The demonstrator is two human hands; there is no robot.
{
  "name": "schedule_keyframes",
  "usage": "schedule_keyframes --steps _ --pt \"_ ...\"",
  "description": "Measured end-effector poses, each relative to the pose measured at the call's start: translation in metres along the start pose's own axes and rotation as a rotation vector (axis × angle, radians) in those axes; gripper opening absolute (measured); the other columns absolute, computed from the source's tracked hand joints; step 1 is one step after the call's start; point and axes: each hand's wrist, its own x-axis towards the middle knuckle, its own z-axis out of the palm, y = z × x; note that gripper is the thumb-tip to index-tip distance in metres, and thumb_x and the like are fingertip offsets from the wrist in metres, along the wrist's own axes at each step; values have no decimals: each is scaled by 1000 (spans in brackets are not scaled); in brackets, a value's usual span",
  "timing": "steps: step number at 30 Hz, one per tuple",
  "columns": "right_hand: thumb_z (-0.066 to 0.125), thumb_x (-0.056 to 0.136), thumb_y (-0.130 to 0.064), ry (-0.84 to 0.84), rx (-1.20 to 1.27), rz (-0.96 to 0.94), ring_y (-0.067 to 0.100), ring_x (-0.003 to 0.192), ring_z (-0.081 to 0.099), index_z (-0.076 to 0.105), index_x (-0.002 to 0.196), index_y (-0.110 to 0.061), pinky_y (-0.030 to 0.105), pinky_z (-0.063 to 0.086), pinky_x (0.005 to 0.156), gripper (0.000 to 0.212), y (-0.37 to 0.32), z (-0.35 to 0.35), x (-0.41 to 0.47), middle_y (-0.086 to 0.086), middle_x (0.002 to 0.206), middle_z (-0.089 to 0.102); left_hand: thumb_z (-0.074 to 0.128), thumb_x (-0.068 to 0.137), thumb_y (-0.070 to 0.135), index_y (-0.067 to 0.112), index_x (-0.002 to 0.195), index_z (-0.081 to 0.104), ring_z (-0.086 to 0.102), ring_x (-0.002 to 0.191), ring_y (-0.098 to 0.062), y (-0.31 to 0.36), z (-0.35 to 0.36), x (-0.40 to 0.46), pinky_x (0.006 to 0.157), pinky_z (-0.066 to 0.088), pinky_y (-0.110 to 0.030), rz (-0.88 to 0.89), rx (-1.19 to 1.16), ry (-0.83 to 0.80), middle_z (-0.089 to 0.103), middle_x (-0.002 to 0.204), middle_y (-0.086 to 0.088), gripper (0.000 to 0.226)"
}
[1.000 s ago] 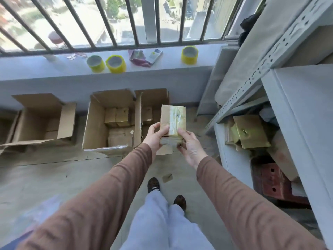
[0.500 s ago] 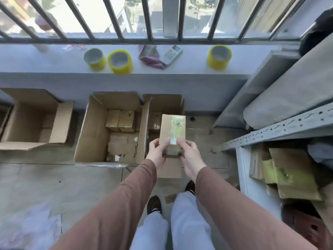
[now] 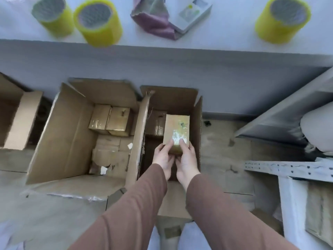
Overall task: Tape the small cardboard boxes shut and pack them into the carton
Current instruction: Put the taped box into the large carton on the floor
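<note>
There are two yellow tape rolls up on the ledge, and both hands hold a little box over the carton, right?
Not quite: the head view shows three yellow tape rolls on the ledge. Both the left hand and the right hand do hold the little box over the carton.

A pink cloth (image 3: 153, 24) (crumpled) lies on the ledge (image 3: 225, 33) beside a white packet (image 3: 193, 14).

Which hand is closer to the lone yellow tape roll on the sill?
Right. The right hand lies below and left of that tape roll; the left hand is farther left.
</note>
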Motion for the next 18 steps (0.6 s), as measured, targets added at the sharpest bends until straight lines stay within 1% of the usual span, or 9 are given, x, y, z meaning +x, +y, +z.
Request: schedule_keyframes --steps 2,4,5,7,8,10,12,15,18 --pt "70 91 -48 20 -28 5 16 121 64 56 135 -48 28 42 111 47 53 -16 96 -15 129 66 75 90 23 11 131 53 62 123 -22 -5 11 22 92 54 -24 -5 18 -9 59 141 -14 48" --pt "46 88 -82 10 -122 61 12 143 45 40 143 -61 8 17 115 59 68 -7 131 -37 140 47 58 100 19 18 96 54 43 144 -25 -7 21 42 116 37 -26 -54 23 -86 41 157 -12 5" --pt "41 92 -81 -4 -203 59 12 147 38 39 147 -54 6 13 116 61 55 7 124 -36 140 42 59 99 20 19 93 55 42 145 -24 -12 20 56 120 30 -28 -65 38 -82 42 157 -12 7" --pt "40 109 -40 6 -148 47 14 138 41 46 133 -37 30 24 124 25 40 24 113 -21 128 42 77 86 27 9 118 66 62 125 -19 -22 9 97 114 42 -30 -88 -13 -17 65 135 -13 38" --pt "46 108 -28 53 -70 19 13 132 43 52 119 -30 39 33 121 12 39 21 120 -14 127 50 81 84 29 7 125 66 67 116 -18 -27 2 117 110 47 -32 -77 -46 -15 71 125 -13 49" --pt "69 96 -30 170 57 16 23 122 61 53 128 -20 48 51 106 37 48 9 148 5 131 62 84 81 33 7 128 66 69 114 -20 -37 -8 151 107 50 -35 -80 -72 -14 73 120 -13 57" --pt "75 91 -35 157 91 9 28 113 66 50 137 -24 47 56 98 54 65 6 185 9 130 63 86 76 40 10 128 65 68 116 -21 -41 -8 170 105 52 -37 -133 -66 -29 72 124 -13 64" --pt "74 92 -37 173 77 18 26 111 67 53 130 -29 46 56 97 44 68 11 207 8 129 64 79 86 39 10 125 65 68 115 -22 -43 -8 199 99 55 -36 -139 -58 -44 71 122 -15 51" --pt "74 93 -35 168 78 9 24 111 67 55 133 -27 42 57 94 45 69 12 229 8 127 66 74 90 42 8 127 63 64 121 -23 -45 -6 222 112 46 -39 -143 -60 -47 69 125 -16 52"
